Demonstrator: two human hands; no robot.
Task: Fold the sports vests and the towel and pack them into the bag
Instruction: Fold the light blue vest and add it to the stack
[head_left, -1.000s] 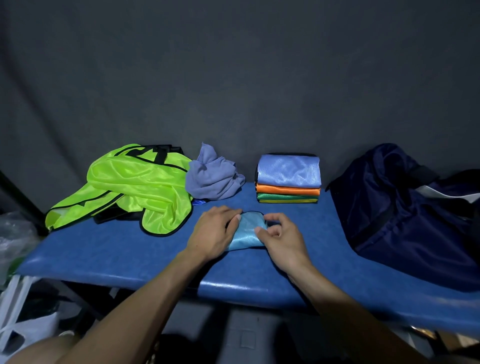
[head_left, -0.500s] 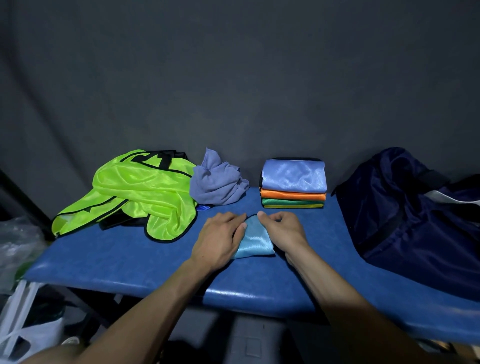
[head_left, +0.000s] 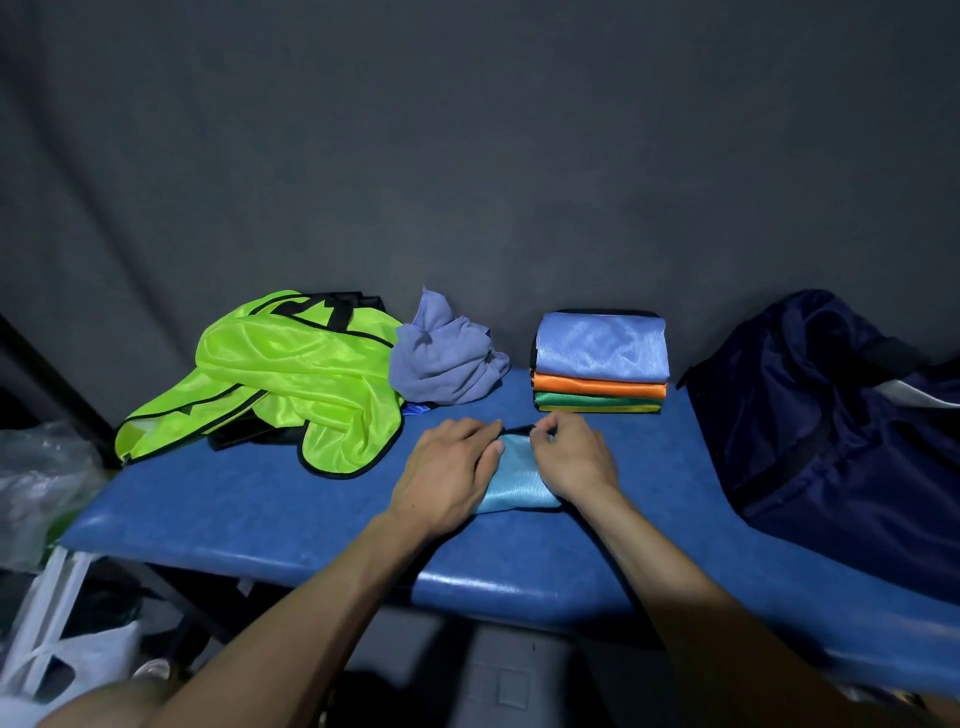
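— Both hands are on one small light-blue vest (head_left: 514, 480) near the front middle of the counter (head_left: 260, 514). Left hand (head_left: 447, 475) lies flat across its left side, fingers straight and pressing down. Right hand (head_left: 574, 457) has its fingers curled at the far edge, pinching the black trim there.

— How many pieces altogether?

— Counted: that one vest under the hands; a folded stack (head_left: 600, 364) at the back holding four visible layers, light blue on top, then orange, green and a thin yellow one; a loose heap of neon-green vests (head_left: 291, 379) at back left, number unclear since they overlap; one crumpled lavender towel (head_left: 447, 364) between heap and stack; one navy bag (head_left: 831, 431) at the right end.

— Which way does the vest under the hands run?

— Its long axis goes from the person toward the back wall, the black-trimmed end farthest away.

— And the setting?

— Blue padded counter with a glossy rounded front edge, against a dark grey fabric backdrop (head_left: 467, 156). Plastic bags (head_left: 36, 467) sit low at the left.
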